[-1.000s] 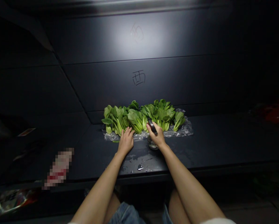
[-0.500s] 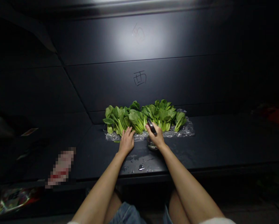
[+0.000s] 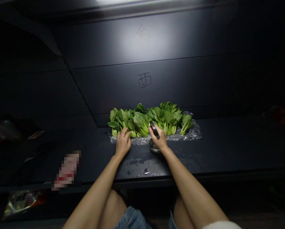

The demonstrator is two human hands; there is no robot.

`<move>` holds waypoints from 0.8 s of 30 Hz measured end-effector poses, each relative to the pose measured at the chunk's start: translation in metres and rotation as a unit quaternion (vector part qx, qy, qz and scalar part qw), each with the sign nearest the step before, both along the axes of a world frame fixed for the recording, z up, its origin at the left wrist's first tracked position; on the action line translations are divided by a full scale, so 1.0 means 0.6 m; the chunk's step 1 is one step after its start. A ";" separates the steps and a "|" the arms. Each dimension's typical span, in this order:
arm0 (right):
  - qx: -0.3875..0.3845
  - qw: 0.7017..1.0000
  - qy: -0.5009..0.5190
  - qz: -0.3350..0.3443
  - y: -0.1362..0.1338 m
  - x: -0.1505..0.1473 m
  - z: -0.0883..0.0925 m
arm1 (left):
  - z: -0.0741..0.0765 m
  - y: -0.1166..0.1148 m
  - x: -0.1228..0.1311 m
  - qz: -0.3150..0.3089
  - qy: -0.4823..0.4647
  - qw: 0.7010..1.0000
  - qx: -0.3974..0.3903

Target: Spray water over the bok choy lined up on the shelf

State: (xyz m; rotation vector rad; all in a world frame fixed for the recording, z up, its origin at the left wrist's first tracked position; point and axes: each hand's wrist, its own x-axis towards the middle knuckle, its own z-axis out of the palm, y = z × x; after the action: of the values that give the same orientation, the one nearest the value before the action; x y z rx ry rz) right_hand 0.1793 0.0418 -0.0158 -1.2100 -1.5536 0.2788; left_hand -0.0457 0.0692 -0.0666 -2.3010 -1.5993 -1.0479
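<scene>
Green bok choy (image 3: pixel 141 121) lies in a row with leaves toward the back panel and pale stems toward me. Beneath it is crinkled clear plastic film (image 3: pixel 196 133), showing at the front and right. My left hand (image 3: pixel 123 142) rests at the stems on the left of the row, fingers stretched and a little apart, holding nothing that I can see. My right hand (image 3: pixel 160 140) is wrapped round the black head of a clear spray bottle (image 3: pixel 154 147), which stands in front of the row's middle. Part of the bottle is hidden by the hand.
Water drops and wet patches (image 3: pixel 146 171) mark the dark shelf (image 3: pixel 223 143) near its front edge. A dark back panel (image 3: pixel 180 82) with a written character rises behind. A blurred-out packet (image 3: pixel 67 171) lies left, and a shiny bag (image 3: pixel 23 201) is below it.
My left hand has slid left along the stems. My right hand keeps its hold on the spray bottle in about the same spot. The view has shifted slightly.
</scene>
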 end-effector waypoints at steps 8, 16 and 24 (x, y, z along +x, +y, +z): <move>0.005 1.000 0.008 0.023 0.000 -0.014 -0.001 | -0.026 -0.011 -0.023 0.032 -0.003 0.999 -0.017; -0.001 1.000 0.010 0.017 0.001 -0.017 -0.003 | -0.033 -0.011 -0.021 0.035 0.008 0.999 -0.027; 0.003 0.999 0.018 0.035 0.000 -0.029 -0.006 | -0.036 -0.013 -0.020 0.032 0.005 0.999 -0.035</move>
State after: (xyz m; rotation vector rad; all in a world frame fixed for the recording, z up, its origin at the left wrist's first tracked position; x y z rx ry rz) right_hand 0.1620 0.0418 -0.0196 -1.1426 -1.5662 0.3402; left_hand -0.0578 0.0613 -0.0879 -2.2781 -1.7199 -0.9794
